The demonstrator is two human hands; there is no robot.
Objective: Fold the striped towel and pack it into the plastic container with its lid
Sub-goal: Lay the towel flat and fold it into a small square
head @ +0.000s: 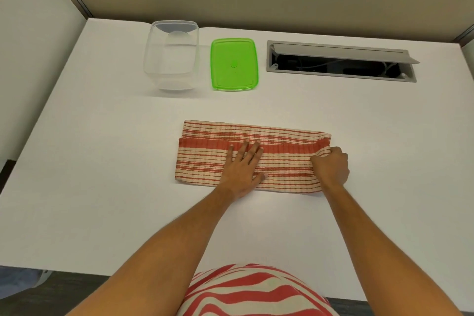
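Observation:
The red-and-cream striped towel (205,154) lies on the white table as a long folded strip, its near layer lapped over the far one. My left hand (243,165) presses flat on the towel's middle with straight fingers. My right hand (331,165) grips the towel's right end with curled fingers. The clear plastic container (172,55) stands open and empty at the back left. Its green lid (234,64) lies flat on the table just right of it.
A grey cable hatch (341,61) is open in the table (102,161) at the back right, with cables inside. Beige partition walls stand behind and to the left. The table's near edge runs just in front of my body.

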